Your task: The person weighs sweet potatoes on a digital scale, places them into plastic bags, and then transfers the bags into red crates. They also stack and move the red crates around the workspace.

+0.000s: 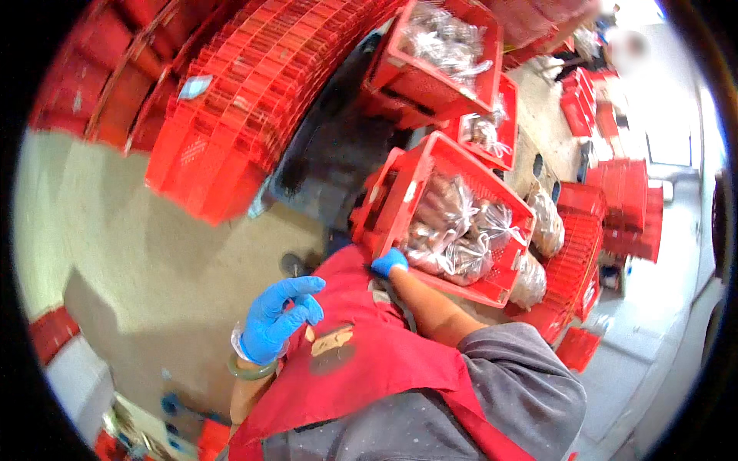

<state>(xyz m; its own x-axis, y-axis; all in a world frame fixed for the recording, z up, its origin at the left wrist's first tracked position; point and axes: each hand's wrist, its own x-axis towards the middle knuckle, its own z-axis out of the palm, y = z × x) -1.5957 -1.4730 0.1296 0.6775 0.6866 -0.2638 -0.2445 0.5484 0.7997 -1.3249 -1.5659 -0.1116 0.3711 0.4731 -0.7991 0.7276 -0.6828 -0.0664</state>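
Both my hands wear blue gloves. My right hand (391,263) is on the near rim of a red plastic crate (522,216), its fingers curled over the edge and partly hidden. Inside that crate lie several knotted clear plastic bags (447,201) with brownish contents I cannot make out. In front of my red apron (369,386), my left hand (279,320) hangs in the air, fingers half bent and apart, with nothing visible in it. A green bangle (252,369) circles that wrist.
Nested red crates (248,109) form a long stack at upper left. Beyond the near crate stands another crate of bags (441,43), beside a dark pallet (323,138). Filled bags (545,222) and more stacked crates (562,271) are at right. A blurred person (625,43) is far off.
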